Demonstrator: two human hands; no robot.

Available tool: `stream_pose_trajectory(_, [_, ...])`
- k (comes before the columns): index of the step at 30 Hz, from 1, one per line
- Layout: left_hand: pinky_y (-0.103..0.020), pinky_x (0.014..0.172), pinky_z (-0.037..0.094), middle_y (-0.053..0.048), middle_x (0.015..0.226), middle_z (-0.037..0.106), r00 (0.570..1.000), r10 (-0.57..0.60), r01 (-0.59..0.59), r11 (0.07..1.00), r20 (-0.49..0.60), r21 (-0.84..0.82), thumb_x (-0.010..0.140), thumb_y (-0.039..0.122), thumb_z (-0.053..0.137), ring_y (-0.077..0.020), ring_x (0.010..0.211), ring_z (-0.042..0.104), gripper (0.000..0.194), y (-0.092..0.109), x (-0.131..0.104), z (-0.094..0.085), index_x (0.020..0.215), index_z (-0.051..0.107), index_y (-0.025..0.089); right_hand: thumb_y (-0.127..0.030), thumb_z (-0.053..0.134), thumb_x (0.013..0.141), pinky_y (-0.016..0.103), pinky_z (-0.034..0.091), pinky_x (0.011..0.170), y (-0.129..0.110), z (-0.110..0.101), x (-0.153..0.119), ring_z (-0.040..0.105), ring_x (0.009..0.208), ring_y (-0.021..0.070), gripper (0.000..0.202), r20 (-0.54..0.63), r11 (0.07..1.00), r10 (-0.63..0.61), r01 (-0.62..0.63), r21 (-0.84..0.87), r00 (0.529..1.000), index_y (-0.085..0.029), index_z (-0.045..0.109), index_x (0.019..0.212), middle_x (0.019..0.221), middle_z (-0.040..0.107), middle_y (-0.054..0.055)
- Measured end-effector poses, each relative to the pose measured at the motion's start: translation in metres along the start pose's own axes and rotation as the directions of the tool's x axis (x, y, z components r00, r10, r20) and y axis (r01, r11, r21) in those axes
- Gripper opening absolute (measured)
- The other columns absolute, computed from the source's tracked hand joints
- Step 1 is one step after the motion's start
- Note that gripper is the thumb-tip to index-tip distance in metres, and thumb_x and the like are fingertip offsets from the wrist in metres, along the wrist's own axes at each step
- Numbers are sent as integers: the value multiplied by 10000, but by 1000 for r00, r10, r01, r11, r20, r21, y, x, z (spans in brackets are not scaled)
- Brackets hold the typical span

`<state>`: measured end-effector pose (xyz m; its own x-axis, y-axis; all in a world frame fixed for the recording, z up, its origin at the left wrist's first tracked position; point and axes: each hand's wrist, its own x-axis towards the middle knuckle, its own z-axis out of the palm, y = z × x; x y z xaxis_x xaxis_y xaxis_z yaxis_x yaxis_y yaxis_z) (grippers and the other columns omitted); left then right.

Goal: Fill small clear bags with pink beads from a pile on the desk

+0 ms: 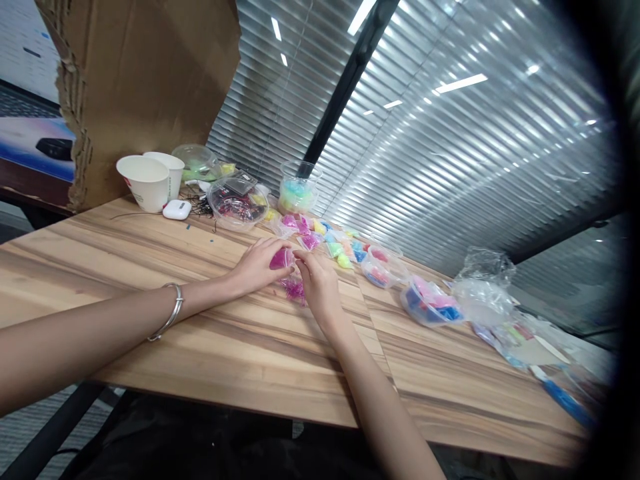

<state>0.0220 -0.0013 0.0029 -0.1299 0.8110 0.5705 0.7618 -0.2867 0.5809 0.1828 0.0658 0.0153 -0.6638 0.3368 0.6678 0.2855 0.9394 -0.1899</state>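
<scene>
My left hand point(267, 265) is closed around a small clear plastic bag with magenta filling point(281, 259), held just above the wooden table. My right hand point(316, 277) pinches at the bag's right edge, fingertips close to those of my left hand. Under both hands lies a patch of magenta bits point(294, 289), partly hidden; whether it is loose or in a bag I cannot tell. Just beyond my hands are several small bags with coloured filling, among them a pink one point(309, 241) and a lime green one point(344, 260).
Paper cups point(144, 187) and a white earphone case point(177, 210) stand at the left. Behind are a clear bowl of dark and red bits point(238, 207) and a clear cup with pastel filling point(296, 197). Plastic tubs point(433, 303) and crumpled plastic point(483, 290) lie right.
</scene>
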Motion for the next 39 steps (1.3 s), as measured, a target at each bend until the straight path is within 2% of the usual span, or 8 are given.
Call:
stream_pose_trajectory(11, [-375,915,415,-24,1095,623,1000,16,-16,1000,1,-14,778,341,616,-224,1034,550,318,1,0,1,1081,573,252,-178,379,949,346,439,805,-6,-3,2,549,910,212,245,-16,1000,-7,7,8,1000,-187,578,1092,954,623,68])
stream_pose_trajectory(18, [-362,907,416,-19,1079,623,999,33,-33,999,0,-31,776,332,621,-219,1034,550,328,2,1,1,1089,570,250,-148,362,944,341,450,847,-5,-1,1,550,981,200,290,-15,998,-13,14,59,1000,-198,563,1147,1044,609,71])
stream_pose_trajectory(25, [-353,885,420,-26,1053,624,999,32,-32,998,11,-47,779,319,614,-216,1009,553,310,2,0,1,1075,577,236,-165,370,938,343,458,791,-2,1,0,562,889,204,322,-7,999,-32,32,28,999,-204,546,1206,959,626,65])
stream_pose_trajectory(39, [-349,885,415,-23,1064,622,1000,21,-20,998,13,-51,776,332,618,-215,1009,551,329,2,0,0,1089,574,239,-167,337,965,347,453,797,-5,-4,1,541,894,200,318,-40,999,-50,51,8,998,-181,572,1178,962,631,70])
